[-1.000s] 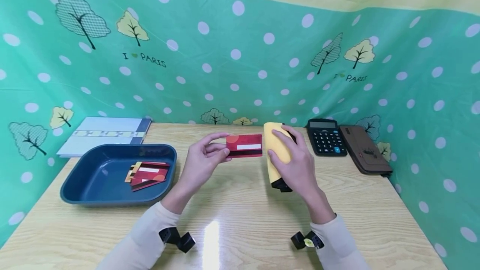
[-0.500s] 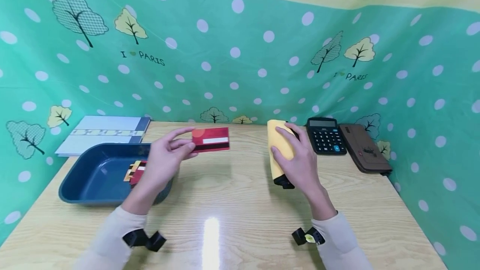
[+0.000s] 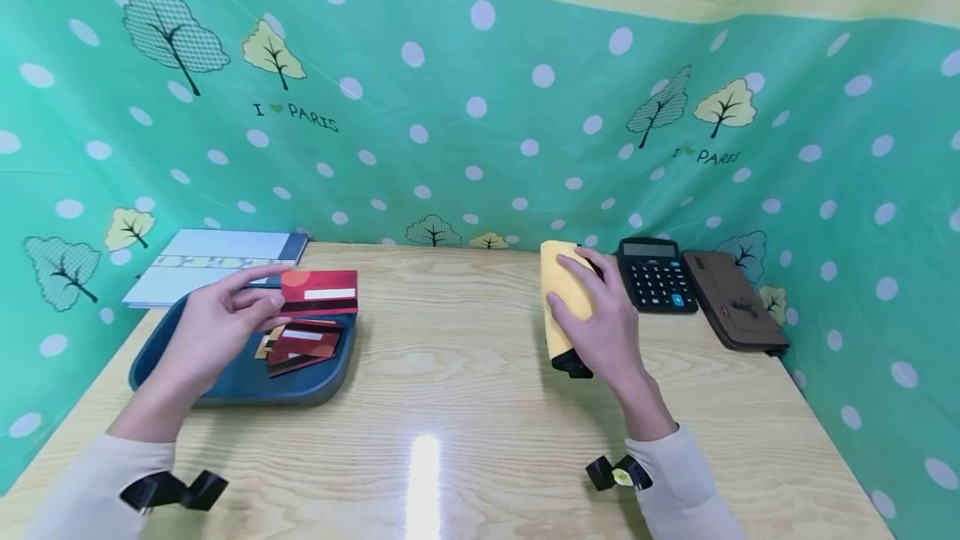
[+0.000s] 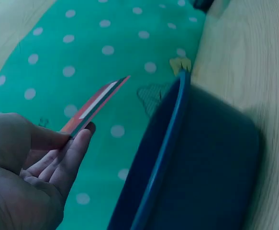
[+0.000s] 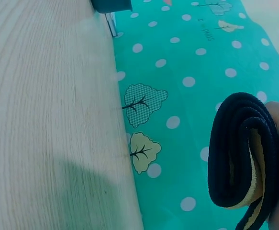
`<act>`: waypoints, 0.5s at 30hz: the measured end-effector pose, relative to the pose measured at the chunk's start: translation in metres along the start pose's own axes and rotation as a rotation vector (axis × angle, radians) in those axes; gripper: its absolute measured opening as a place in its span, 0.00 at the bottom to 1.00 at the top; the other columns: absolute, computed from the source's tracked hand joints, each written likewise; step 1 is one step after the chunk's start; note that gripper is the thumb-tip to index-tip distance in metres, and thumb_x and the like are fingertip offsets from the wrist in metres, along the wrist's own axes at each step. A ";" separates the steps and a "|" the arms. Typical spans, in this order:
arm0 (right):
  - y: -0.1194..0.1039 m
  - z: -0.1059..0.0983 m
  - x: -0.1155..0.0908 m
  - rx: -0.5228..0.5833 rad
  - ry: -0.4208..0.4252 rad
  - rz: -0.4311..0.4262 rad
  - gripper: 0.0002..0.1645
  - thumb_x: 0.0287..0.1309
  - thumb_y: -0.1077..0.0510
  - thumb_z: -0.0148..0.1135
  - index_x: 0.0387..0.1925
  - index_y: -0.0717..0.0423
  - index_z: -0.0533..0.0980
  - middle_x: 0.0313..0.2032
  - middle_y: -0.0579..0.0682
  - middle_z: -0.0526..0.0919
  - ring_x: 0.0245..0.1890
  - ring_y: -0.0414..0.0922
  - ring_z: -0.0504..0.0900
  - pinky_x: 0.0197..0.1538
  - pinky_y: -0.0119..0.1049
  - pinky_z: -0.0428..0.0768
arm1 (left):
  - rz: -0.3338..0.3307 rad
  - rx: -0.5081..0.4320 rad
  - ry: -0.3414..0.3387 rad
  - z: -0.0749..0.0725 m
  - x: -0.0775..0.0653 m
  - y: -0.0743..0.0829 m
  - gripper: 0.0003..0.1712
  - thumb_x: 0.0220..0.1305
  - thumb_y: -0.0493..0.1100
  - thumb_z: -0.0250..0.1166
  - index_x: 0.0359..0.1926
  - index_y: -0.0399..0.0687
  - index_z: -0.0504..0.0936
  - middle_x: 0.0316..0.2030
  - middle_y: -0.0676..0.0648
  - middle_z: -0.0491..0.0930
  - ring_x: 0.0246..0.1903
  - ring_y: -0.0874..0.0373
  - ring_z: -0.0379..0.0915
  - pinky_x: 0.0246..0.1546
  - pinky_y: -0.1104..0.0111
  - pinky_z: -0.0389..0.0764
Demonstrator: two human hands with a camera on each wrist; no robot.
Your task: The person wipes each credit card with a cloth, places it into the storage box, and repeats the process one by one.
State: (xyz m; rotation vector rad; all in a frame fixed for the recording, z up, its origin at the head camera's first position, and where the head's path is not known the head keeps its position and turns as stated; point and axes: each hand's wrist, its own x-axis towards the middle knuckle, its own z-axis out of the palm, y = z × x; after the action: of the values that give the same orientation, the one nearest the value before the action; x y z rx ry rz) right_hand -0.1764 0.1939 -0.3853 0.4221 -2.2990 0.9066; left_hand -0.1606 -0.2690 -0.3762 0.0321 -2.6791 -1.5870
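Observation:
My left hand (image 3: pixel 210 327) pinches a red bank card (image 3: pixel 319 293) between thumb and fingers. The card, with its white strip and dark stripe facing me, is above the dark blue plastic basin (image 3: pixel 333 382). Inside the basin lie several red and yellow cards (image 3: pixel 303 346), partly covered by the held card. The left wrist view catches the same card (image 4: pixel 95 106) nearly edge-on, beside the basin's wall. My right hand (image 3: pixel 606 327) grips a yellow folded bundle (image 3: pixel 557 298) with black ends, above the table. Its layered black edge (image 5: pixel 228 158) shows in the right wrist view.
A black calculator (image 3: pixel 658 277) and a brown zipped case (image 3: pixel 737 302) lie at the back right. Behind the basin lies a pale blue notebook (image 3: pixel 217 250). A green dotted curtain (image 3: pixel 442 98) hangs behind the wooden table (image 3: pixel 465 407).
My left hand has carried the red bank card leftward from beside the yellow bundle to above the basin. My right hand, still gripping the bundle, has shifted slightly right.

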 end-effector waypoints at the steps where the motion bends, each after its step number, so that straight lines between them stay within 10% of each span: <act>1: 0.000 -0.001 0.000 0.002 0.001 -0.001 0.32 0.56 0.58 0.76 0.64 0.47 0.80 0.68 0.53 0.75 0.58 0.54 0.80 0.36 0.40 0.77 | -0.003 0.001 -0.012 -0.004 0.001 -0.005 0.32 0.78 0.48 0.58 0.78 0.47 0.64 0.41 0.68 0.85 0.40 0.72 0.87 0.42 0.81 0.87; 15: 0.000 -0.010 0.003 0.004 0.019 0.061 0.32 0.56 0.58 0.76 0.64 0.46 0.80 0.69 0.52 0.74 0.61 0.56 0.79 0.39 0.40 0.75 | -0.140 -0.154 -0.214 -0.029 0.017 -0.053 0.32 0.76 0.44 0.63 0.74 0.38 0.66 0.43 0.65 0.86 0.41 0.64 0.89 0.48 0.65 0.90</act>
State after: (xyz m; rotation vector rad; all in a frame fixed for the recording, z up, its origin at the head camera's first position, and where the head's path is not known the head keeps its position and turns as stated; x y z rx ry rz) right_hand -0.1747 0.2010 -0.3779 0.3449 -2.3042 0.9418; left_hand -0.1766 -0.3206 -0.4085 0.0491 -2.7534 -1.9389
